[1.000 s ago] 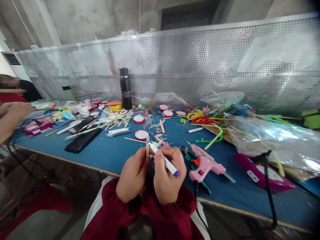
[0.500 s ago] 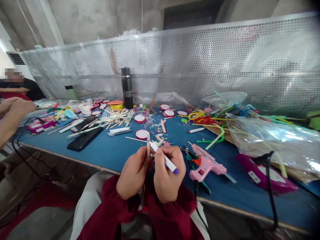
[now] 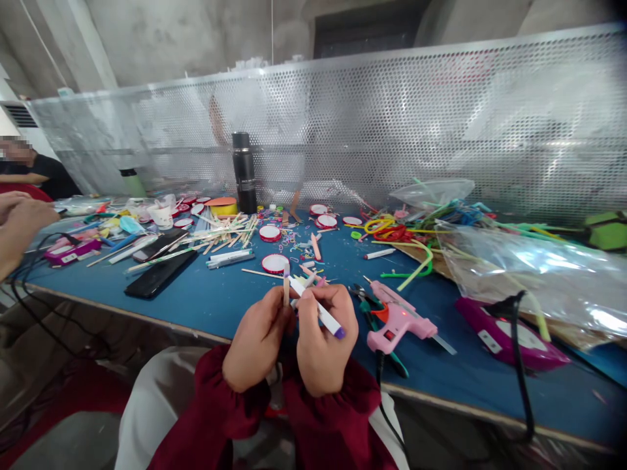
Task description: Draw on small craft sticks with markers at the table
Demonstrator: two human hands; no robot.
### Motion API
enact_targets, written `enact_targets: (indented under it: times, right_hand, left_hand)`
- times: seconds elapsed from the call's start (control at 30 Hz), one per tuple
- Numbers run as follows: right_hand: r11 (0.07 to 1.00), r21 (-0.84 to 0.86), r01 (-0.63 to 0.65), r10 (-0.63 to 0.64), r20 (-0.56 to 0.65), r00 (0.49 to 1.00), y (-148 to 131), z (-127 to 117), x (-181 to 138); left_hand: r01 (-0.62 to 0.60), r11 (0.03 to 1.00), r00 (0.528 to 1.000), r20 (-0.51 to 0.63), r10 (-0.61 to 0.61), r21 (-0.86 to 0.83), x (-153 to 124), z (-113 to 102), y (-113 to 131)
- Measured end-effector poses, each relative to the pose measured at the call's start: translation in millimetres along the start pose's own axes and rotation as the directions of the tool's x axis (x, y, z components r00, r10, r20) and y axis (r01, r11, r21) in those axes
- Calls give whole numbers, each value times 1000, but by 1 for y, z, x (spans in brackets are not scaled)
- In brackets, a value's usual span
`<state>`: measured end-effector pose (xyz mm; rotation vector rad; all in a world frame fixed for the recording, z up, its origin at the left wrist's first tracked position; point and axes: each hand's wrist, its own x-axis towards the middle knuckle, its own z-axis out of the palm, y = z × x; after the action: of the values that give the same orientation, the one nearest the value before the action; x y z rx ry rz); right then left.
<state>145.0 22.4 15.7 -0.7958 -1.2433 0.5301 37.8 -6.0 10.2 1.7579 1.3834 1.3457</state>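
My left hand (image 3: pixel 253 341) is closed around a thin wooden stick (image 3: pixel 287 290), held upright with a purple patch at its top end. My right hand (image 3: pixel 324 349) grips a white marker (image 3: pixel 321 311) with a purple end cap, slanted so its tip is at the stick's purple top. Whether the tip touches the wood is too small to tell. Both hands are side by side over the table's front edge. Just beyond them is a small red-rimmed white drum (image 3: pixel 275 263). To the right of my right hand lie a pink glue gun (image 3: pixel 401 321) and pliers (image 3: pixel 365 301).
A black phone (image 3: pixel 161 273), pens (image 3: pixel 229 258) and a pile of wooden sticks (image 3: pixel 230 232) lie to the left. A black bottle (image 3: pixel 243 176) stands at the back. Rightward are pipe cleaners (image 3: pixel 392 230), a plastic bag (image 3: pixel 519 281) and a purple box (image 3: pixel 509 339). Another person's hand (image 3: pixel 27 219) is far left.
The view has turned slightly, so the scene sits a little further left. Both hands keep their grip on the stick and marker, with the marker tip still near the stick's top.
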Motion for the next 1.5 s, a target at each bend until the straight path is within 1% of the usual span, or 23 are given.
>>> enact_targets:
  times: [0.27, 0.4, 0.63, 0.83, 1.07, 1.23, 1.37, 1.5]
  right_hand:
    - [1000, -1, -2, 2, 2, 1000, -1, -2, 1]
    - [1000, 13, -7, 7, 2, 1000, -1, -2, 0]
    - [996, 81, -42, 41, 19, 999, 3, -3, -2]
    - [989, 137, -47, 52, -35, 998, 5, -3, -3]
    - [994, 102, -43, 43, 4, 999, 6, -4, -3]
    - [995, 97, -28, 30, -19, 999, 5, -3, -3]
    - [996, 82, -17, 17, -5, 1000, 4, -3, -2]
    - [996, 83, -20, 22, -17, 1000, 3, -4, -2]
  left_hand:
    - [33, 999, 999, 6, -32, -38, -2, 0, -2]
    - [12, 1000, 1000, 3, -12, -23, -2, -1, -2]
    - [20, 1000, 999, -27, -20, 14, -1, 1, -1]
    - [48, 999, 998, -32, -48, 13, -2, 1, -3]
    - [28, 1000, 999, -37, -27, 11, -2, 2, -4]
    - [35, 999, 998, -45, -33, 32, -2, 1, -5]
    - [37, 999, 998, -48, -36, 13, -2, 1, -4]
    - [42, 999, 998, -45, -41, 19, -2, 2, -3]
